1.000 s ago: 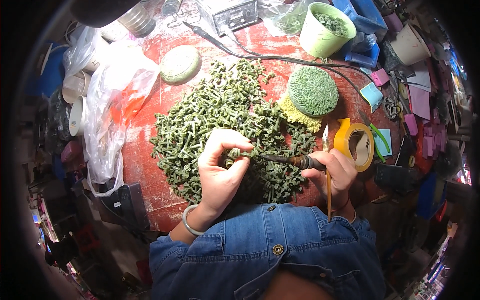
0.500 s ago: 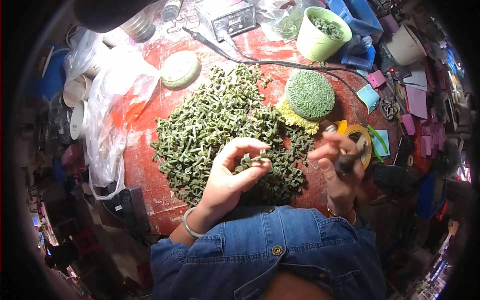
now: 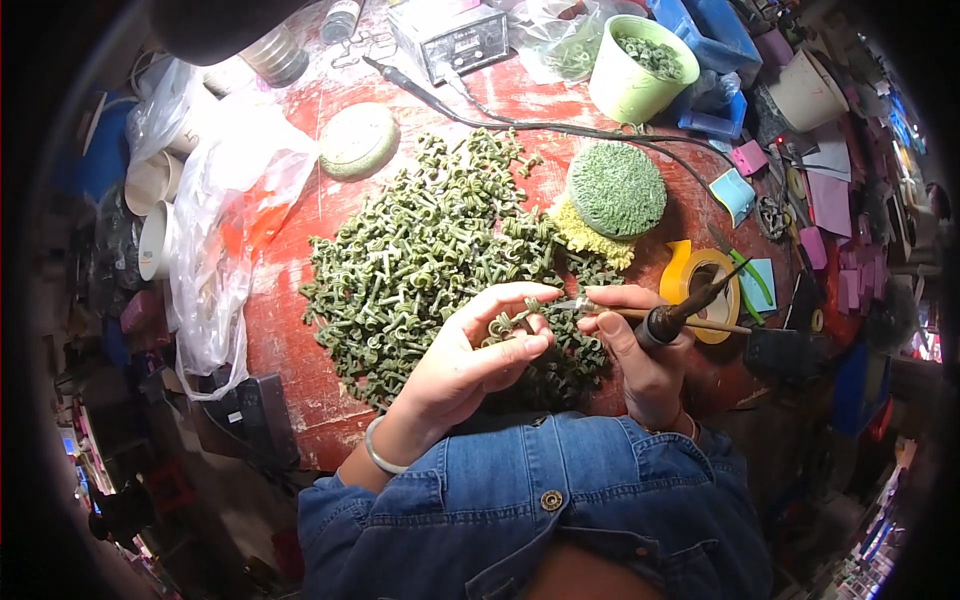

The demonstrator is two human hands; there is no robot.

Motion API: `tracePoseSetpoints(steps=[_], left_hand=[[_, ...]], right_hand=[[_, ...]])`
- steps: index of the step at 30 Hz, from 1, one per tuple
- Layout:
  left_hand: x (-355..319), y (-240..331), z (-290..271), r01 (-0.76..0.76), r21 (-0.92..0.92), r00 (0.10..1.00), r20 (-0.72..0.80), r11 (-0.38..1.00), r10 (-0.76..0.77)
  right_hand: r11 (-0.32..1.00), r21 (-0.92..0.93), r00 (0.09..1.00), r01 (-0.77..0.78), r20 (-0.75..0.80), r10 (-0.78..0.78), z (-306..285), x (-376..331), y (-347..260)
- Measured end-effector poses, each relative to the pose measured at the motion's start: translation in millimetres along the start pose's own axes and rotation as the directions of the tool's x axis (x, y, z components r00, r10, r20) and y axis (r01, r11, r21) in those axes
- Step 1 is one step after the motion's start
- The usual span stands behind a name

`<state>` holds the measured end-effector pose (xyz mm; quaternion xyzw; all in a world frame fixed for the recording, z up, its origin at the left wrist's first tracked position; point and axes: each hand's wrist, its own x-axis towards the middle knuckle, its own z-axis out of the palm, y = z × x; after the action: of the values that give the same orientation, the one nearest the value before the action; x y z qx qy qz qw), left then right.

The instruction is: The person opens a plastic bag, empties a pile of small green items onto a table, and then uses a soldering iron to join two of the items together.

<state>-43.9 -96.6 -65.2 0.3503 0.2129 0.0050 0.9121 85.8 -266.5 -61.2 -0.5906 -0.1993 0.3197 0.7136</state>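
Note:
My left hand (image 3: 455, 355) pinches a small green curled piece (image 3: 513, 322) between thumb and fingertips. In my right hand (image 3: 648, 375) is a slim tool with a wooden handle (image 3: 722, 325) and a metal tip, which reaches to the left hand's fingertips by the piece. A second tool, a dark one with a tapering pointed end (image 3: 703, 294), is tucked in the same hand and points up and right; its exact kind is unclear. Below and beyond both hands spreads a large pile of similar green curled pieces (image 3: 400, 270).
On the red tabletop (image 3: 300, 345) a round green textured pad (image 3: 617, 190) rests over a yellow one (image 3: 590, 240). Rolls of yellow tape (image 3: 733, 290) lie at the right. Farther back are a pale green bucket (image 3: 625, 95), a cabled box (image 3: 460, 45) and plastic bags (image 3: 220, 220).
My right hand has moved left and closed in on the left hand, bringing the wooden-handled tool's tip to the green piece. The left hand stays nearly in place.

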Motion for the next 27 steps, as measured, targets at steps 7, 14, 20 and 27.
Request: tracePoseSetpoints(steps=[7, 14, 20, 27], left_hand=[[3, 2, 1, -0.029, 0.086, 0.999, -0.025, 0.996, 0.031], [4, -3, -4, -0.064, 0.054, 0.997, -0.046, 0.996, 0.066], [5, -4, -12, -0.018, -0.037, 0.999, 0.032, 0.999, 0.019], [7, -5, -17, 0.042, -0.295, 0.994, 0.109, 0.955, -0.010]], right_hand=[[0.827, -0.395, 0.905, 0.401, 0.028, -0.425, -10, 13, 11], [0.868, -0.333, 0.912, 0.368, -0.052, -0.406, -10, 10, 16], [0.881, -0.275, 0.911, 0.385, -0.040, -0.410, -12, 6, 13], [0.925, -0.132, 0.932, 0.356, -0.017, -0.361, -13, 4, 17]])
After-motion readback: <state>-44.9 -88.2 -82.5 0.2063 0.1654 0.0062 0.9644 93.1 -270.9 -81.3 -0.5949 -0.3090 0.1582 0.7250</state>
